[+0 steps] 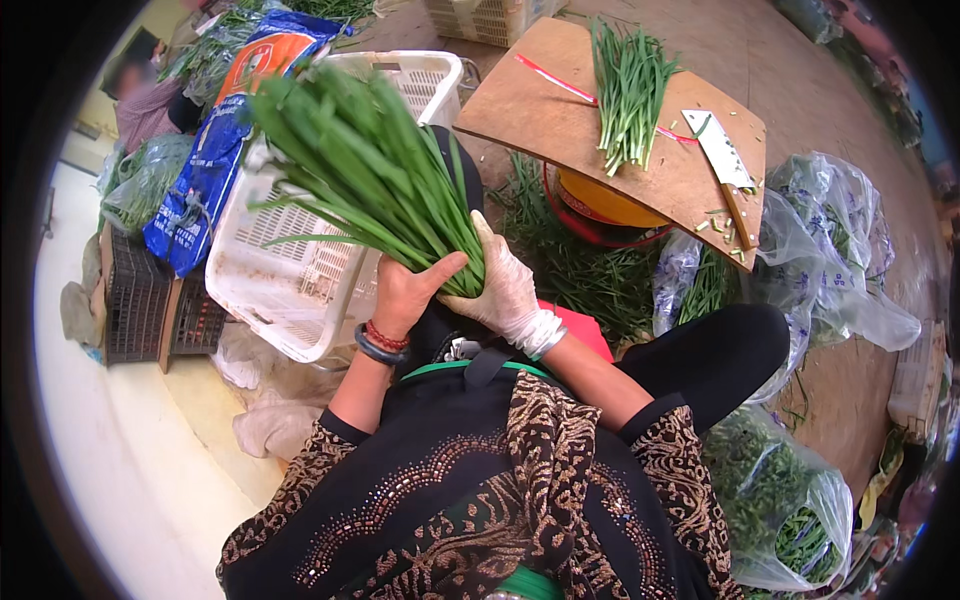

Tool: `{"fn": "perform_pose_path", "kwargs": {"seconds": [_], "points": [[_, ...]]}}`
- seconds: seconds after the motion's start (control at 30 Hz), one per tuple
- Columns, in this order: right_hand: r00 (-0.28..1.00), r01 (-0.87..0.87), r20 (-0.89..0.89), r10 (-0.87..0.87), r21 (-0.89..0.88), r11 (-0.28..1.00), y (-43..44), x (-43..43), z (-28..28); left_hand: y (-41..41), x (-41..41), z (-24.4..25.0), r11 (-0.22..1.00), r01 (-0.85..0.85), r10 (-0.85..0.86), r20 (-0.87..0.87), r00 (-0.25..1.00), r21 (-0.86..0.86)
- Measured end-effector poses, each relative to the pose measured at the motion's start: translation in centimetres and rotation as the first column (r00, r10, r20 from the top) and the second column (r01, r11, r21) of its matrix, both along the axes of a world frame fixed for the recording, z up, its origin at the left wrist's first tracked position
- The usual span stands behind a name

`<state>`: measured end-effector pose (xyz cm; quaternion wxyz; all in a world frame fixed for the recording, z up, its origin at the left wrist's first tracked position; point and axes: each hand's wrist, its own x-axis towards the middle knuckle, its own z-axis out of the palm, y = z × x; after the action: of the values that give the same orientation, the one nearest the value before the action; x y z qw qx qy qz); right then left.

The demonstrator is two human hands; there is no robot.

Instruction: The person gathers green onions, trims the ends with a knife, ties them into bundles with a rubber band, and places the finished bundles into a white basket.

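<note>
A thick bunch of green garlic chives (390, 180) is gripped in both hands above my lap, its leaves fanning up and to the left, blurred at the tips. My bare left hand (411, 289) wraps the stem end from the left, thumb across the front. On the other side, my gloved right hand (501, 281) clasps the same stems. A wooden board (517, 97) to the upper right carries a smaller chive bundle (630, 97) lying over a red and white strip (559, 81). Beside that bundle lies a cleaver (720, 154) with cut stem ends near its handle.
A white plastic basket (277, 330) stands at my left, with a blue printed sack (199, 169) on its far side. Loose greens (555, 247) cover the floor under the board. Plastic bags of greens (825, 217) sit to the right. Another person (146, 112) is at upper left.
</note>
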<state>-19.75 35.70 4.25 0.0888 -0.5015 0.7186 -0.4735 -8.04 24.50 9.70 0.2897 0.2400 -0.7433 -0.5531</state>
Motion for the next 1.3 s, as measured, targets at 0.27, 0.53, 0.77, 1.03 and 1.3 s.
{"fn": "perform_pose_path", "kwargs": {"seconds": [0.27, 0.53, 0.77, 1.03, 1.3], "points": [[0.977, 0.075, -0.144, -0.158, -0.461, 0.884, -5.6, -8.1, 9.5, -3.0, -9.8, 10.2, 0.989, 0.146, -0.117, -0.514, 0.850, 0.015], [0.918, 0.093, -0.299, -0.263, -0.482, 0.872, -10.4, -20.0, 9.3, -12.0, -20.4, 8.1, 0.957, 0.245, -0.284, -0.320, 0.904, -0.156], [0.961, 0.276, -0.045, -0.274, 0.025, 0.961, -14.4, -22.3, 3.8, -17.6, -27.7, 2.9, 0.617, 0.519, -0.184, -0.532, 0.826, 0.592], [0.996, 0.056, 0.045, -0.075, 0.333, 0.941, -11.6, -25.2, 11.7, -18.0, -28.4, 4.8, 0.565, 0.508, -0.254, -0.449, 0.857, 0.650], [0.935, 0.354, -0.105, -0.339, 0.239, 0.904, -6.7, -25.9, 13.9, -13.5, -34.7, 7.8, 0.386, 0.676, -0.459, -0.504, 0.731, 0.628]]}}
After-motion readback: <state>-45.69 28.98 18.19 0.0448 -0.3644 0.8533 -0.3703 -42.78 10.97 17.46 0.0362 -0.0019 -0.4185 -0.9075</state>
